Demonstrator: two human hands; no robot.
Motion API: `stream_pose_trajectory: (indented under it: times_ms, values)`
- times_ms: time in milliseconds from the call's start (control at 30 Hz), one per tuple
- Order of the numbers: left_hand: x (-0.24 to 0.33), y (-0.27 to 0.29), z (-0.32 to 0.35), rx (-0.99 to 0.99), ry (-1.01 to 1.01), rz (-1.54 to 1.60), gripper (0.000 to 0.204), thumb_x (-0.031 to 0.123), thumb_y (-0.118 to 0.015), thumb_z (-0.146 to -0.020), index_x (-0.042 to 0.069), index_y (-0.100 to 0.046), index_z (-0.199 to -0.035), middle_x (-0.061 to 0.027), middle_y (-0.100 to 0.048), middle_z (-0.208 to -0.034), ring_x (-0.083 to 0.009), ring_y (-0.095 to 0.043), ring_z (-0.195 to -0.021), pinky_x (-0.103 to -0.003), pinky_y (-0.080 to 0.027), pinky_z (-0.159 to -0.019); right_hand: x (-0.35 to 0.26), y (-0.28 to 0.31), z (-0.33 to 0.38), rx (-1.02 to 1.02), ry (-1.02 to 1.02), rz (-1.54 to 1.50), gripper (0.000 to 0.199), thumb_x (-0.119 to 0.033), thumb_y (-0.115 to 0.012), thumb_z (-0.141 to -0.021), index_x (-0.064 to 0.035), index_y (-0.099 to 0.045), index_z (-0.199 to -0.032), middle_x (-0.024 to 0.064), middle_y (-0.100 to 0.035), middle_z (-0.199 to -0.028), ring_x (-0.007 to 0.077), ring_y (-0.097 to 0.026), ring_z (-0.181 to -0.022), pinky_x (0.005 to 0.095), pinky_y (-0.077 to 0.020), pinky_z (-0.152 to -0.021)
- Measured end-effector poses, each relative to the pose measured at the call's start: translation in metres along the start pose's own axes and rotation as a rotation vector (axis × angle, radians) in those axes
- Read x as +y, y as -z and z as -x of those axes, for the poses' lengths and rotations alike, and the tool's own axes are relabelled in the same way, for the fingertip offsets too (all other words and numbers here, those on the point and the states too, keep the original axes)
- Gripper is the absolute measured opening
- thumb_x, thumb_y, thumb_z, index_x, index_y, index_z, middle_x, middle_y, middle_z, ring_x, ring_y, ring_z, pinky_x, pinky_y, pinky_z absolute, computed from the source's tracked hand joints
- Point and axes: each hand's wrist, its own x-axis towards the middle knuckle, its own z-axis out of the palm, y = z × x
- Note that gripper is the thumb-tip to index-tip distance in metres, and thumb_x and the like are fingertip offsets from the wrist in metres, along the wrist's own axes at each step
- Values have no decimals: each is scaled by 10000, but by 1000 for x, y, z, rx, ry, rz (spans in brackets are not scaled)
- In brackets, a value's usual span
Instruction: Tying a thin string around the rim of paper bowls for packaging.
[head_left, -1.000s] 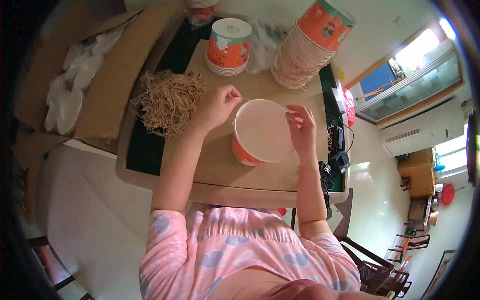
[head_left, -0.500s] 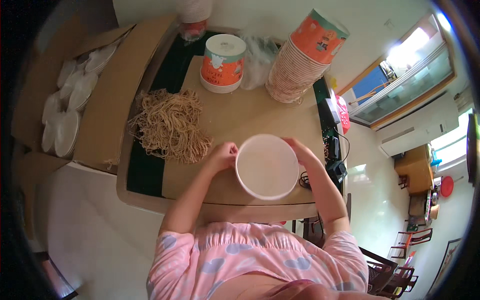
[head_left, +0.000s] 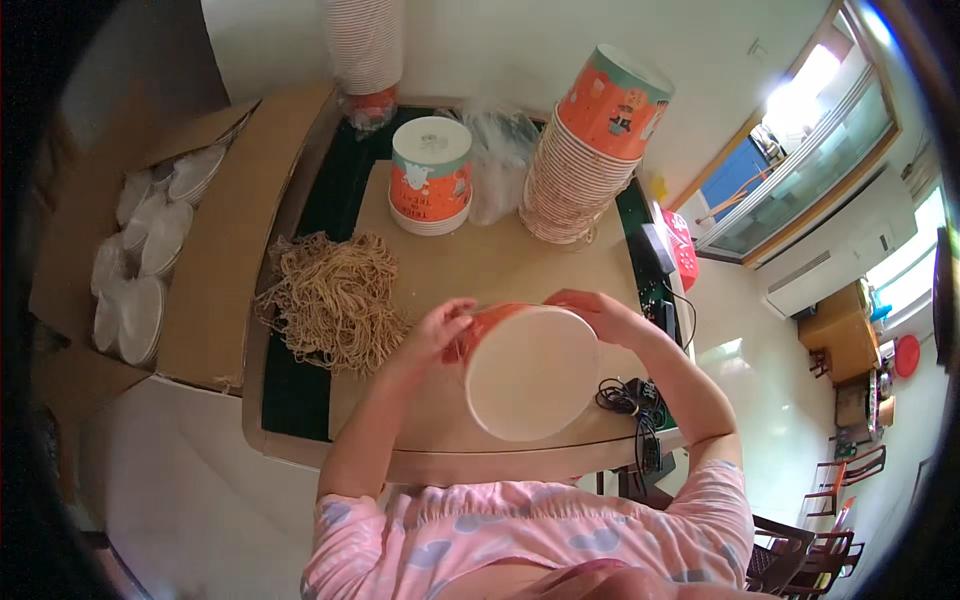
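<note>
Both hands hold a round paper tub (head_left: 525,370) with a white lid tilted above the counter's (head_left: 500,265) near edge. Left hand (head_left: 440,330) and right hand (head_left: 595,315) fingers pinch its orange rim. A tangled noodle heap (head_left: 335,300) lies left; a lidded tub (head_left: 430,175) and stacked tubs (head_left: 590,150) stand at the far edge.

A lidded orange paper bowl (head_left: 525,370) is held tilted above the desk (head_left: 500,265) between the left hand (head_left: 440,325) and the right hand (head_left: 595,315). A heap of dry noodles (head_left: 335,295) lies to its left. A second lidded bowl (head_left: 431,172) and a leaning stack of bowls (head_left: 590,150) are set behind.
</note>
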Motion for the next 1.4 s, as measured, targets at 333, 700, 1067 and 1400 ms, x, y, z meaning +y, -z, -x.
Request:
stream_pose_trajectory:
  times_ms: [333, 700, 1067, 1400]
  values:
    - [116, -42, 11, -5, -262, -205, 550, -54, -573, -843, 124, -465, -1352, -2, -502, -1111, -32, -460, -699, -179, -407, -584, -71, 47, 29, 26, 481, 229, 715, 47, -645, -783, -116, -367, -1421, 55, -503, -1240, 100, -535, -827, 259, -485, -760]
    - [261, -88, -47, 320, -1355, -1062, 565, 81, -648, -787, 102, -475, -1324, -90, -541, -1069, -214, -585, -774, -281, -492, -652, -206, 126, 41, 947, 536, 1107, 650, -73, -629, -798, -253, -402, -1380, 77, -483, -1286, 324, -610, -943, 394, -530, -777]
    - [306, -207, -185, 757, -1545, -1467, 517, 172, -697, -726, 57, -507, -1193, -97, -555, -1011, -234, -639, -856, -368, -549, -666, -173, 382, -102, 861, 627, 297, 182, -179, -665, -821, -7, -642, -766, 57, -589, -673, 143, -547, -513, 317, -453, -425]
    - [277, -183, -228, 613, -1627, -1537, 354, 172, -659, -801, 113, -607, -1146, -59, -597, -1143, -278, -542, -1054, -413, -437, -899, -82, 371, -187, 586, 605, 46, 193, -154, -649, -817, -25, -672, -957, 62, -646, -803, 139, -610, -668, 297, -520, -561]
